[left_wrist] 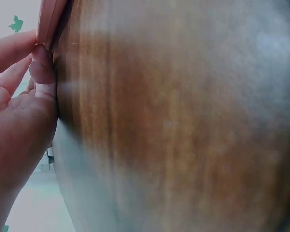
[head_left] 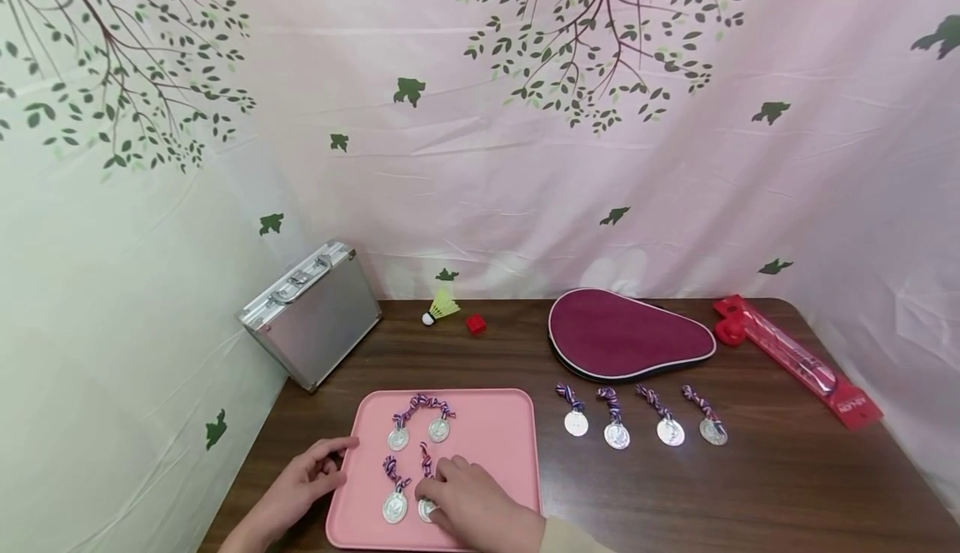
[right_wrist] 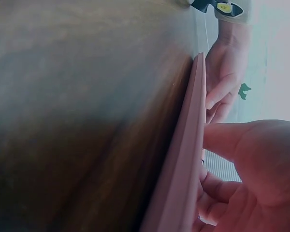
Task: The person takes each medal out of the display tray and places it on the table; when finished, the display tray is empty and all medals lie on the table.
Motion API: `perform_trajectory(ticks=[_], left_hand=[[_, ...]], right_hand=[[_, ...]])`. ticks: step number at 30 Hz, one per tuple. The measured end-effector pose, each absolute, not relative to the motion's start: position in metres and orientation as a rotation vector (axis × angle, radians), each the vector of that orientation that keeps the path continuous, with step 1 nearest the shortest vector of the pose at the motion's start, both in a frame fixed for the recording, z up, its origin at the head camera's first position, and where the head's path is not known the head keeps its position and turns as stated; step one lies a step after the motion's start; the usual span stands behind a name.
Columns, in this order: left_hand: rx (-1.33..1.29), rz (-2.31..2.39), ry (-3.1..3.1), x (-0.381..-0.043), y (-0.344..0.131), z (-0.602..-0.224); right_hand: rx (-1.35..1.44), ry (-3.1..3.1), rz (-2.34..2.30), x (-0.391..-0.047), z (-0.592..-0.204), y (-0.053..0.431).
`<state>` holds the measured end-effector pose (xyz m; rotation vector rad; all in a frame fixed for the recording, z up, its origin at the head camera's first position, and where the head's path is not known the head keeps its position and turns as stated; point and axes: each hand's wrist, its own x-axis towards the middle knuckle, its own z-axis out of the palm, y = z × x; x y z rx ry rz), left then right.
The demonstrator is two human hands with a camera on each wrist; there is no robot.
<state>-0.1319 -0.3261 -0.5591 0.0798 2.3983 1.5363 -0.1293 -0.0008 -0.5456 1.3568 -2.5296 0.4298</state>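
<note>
At the left side of the pink tray [head_left: 491,419], my left hand [head_left: 300,482] has its index finger and thumb on the rim. The left wrist view shows those fingers [left_wrist: 20,48] bent against the tray edge. My right hand [head_left: 472,503] is over the tray's front part, thumb and fingers pinching a silver medal [head_left: 427,511] that is partly covered by them. Its striped ribbon [head_left: 426,457] points away from me. Left of it lies another silver medal [head_left: 394,507]. Two more medals, one of them here [head_left: 438,429], lie farther back on the tray, their knotted ribbons meeting.
Right of the tray, several medals [head_left: 617,435] lie in a row on the brown table [head_left: 637,503]. Behind them are a maroon paddle case [head_left: 622,332] and a red package [head_left: 802,361]. A silver case [head_left: 322,319], a shuttlecock [head_left: 441,307] and a red block [head_left: 476,324] stand at the back.
</note>
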Motion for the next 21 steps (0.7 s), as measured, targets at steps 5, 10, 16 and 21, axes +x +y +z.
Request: perform_trajectory(ticks=[5, 10, 16, 21], left_hand=[[0.088, 1.548, 2.400, -0.1318, -0.3259, -0.5591], [0.079, 1.545, 2.397, -0.1316, -0.3257, -0.5586], [0.040, 1.520, 2.397, -0.1318, -0.3263, -0.5586], [0.022, 1.511, 2.404, -0.1324, -0.3258, -0.5580]], right_hand=[[1.390, -2.582, 0.448, -0.1310, -0.5471, 0.0009], [1.413, -2.587, 0.437, -0.1312, -0.5464, 0.0017], [1.413, -2.589, 0.544, -0.1324, -0.5485, 0.0015], [1.395, -2.594, 0.576, -0.1335, -0.5496, 0.0002]])
